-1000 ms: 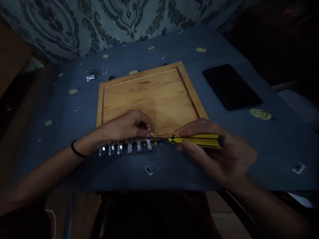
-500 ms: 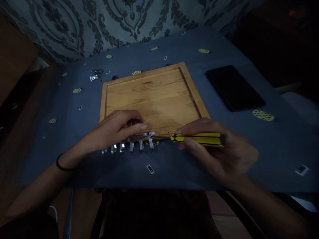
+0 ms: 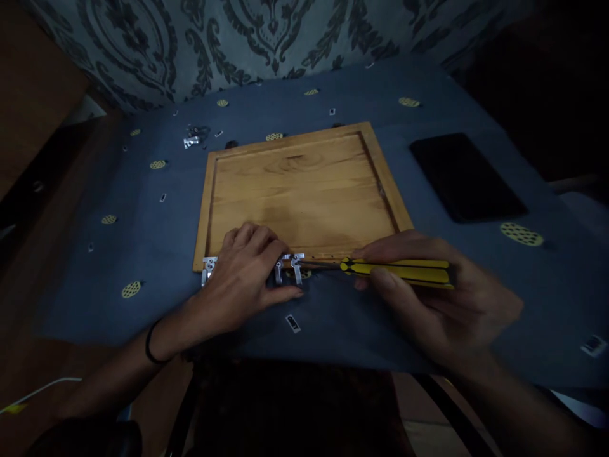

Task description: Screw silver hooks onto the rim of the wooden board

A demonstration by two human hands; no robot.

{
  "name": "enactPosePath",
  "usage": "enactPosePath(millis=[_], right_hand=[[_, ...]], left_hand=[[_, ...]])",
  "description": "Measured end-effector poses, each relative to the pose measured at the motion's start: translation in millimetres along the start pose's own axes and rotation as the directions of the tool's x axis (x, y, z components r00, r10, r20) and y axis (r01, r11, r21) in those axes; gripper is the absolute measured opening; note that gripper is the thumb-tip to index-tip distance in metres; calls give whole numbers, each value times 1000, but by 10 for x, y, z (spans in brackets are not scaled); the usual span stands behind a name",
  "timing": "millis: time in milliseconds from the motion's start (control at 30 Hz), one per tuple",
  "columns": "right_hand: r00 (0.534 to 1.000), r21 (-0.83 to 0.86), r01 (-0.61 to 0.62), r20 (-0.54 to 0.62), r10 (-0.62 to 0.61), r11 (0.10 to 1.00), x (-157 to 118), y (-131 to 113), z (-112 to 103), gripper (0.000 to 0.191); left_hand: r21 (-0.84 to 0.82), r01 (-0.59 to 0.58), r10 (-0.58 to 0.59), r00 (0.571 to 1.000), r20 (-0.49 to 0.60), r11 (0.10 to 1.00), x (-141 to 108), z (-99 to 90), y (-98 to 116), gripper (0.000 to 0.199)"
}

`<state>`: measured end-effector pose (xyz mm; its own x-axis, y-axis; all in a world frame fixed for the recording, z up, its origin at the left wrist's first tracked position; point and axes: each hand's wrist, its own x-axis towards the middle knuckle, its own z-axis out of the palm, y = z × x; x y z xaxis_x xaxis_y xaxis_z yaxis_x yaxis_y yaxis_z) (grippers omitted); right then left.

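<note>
My right hand (image 3: 442,292) grips the yellow-and-black handle of a screwdriver (image 3: 399,271). Its thin shaft points left, and the tip meets the rightmost T-shaped metal bracket (image 3: 297,268) on the near edge of a framed wooden board (image 3: 304,184). My left hand (image 3: 242,273) rests across that edge, fingers bent over the frame and thumb stretched apart below it. Between its thumb and index finger another metal bracket (image 3: 279,271) shows. A further bracket (image 3: 208,270) sits at the board's near left corner. The hand covers the part of the row in between.
Small loose metal pieces (image 3: 191,141) lie at the back left of the blue patterned tablecloth (image 3: 157,254). A dark flat tablet-like object (image 3: 469,178) is on the right. Patterned wallpaper (image 3: 271,38) rises behind the table.
My left hand has shifted from above the brackets down over them, its thumb now below the edge. The screwdriver stays at the rightmost bracket. The whole view has swung slightly.
</note>
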<state>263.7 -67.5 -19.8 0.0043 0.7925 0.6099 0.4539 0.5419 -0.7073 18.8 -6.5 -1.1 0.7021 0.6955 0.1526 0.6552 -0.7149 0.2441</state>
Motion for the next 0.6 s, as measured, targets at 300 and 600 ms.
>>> enactPosePath(millis=[300,600], right_hand=[[1000,23,-22,-6,22,1000,-13,-1,5,11],[1000,10,-10,-18,10,1000,17,-2,11,15]], left_hand=[[7,-50,50,998,-27,999,20,-21,29,50],[-84,0,2,1000,18,996,57,-5,6,46]])
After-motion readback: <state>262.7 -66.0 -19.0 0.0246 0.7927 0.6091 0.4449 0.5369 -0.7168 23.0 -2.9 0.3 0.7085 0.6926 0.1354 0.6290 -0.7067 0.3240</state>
